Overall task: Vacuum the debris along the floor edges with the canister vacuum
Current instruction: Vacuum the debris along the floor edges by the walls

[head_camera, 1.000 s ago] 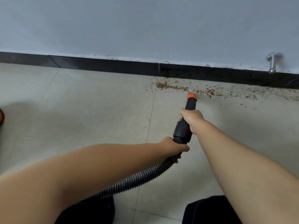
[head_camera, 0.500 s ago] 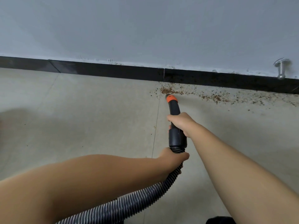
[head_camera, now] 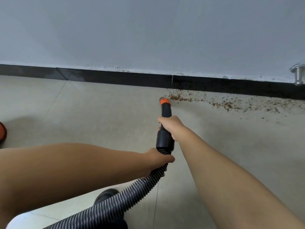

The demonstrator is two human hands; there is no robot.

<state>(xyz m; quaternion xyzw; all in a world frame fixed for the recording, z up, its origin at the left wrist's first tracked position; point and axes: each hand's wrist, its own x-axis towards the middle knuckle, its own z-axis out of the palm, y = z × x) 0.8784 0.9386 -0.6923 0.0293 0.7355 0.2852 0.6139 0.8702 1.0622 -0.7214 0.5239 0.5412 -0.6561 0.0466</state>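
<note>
A black vacuum nozzle (head_camera: pixel 165 111) with an orange tip (head_camera: pixel 164 101) points at the floor edge. My right hand (head_camera: pixel 170 125) grips the nozzle's black tube just behind the tip. My left hand (head_camera: pixel 158 161) grips the ribbed grey hose (head_camera: pixel 125 200) where it joins the nozzle's cuff. Brown debris (head_camera: pixel 179 97) lies along the black baseboard (head_camera: pixel 115 78), starting right beside the orange tip and trailing to the right (head_camera: pixel 231 104). The canister itself is out of view.
A metal door stop (head_camera: pixel 297 75) sticks out of the white wall (head_camera: pixel 148 30) at the far right. An orange and black object (head_camera: pixel 2 131) shows at the left edge. The floor is pale tile (head_camera: pixel 82 113) with thin grout lines.
The nozzle tip swept left along the debris line and now sits at its left end. The view pulled back a little, and more hose shows at the bottom.
</note>
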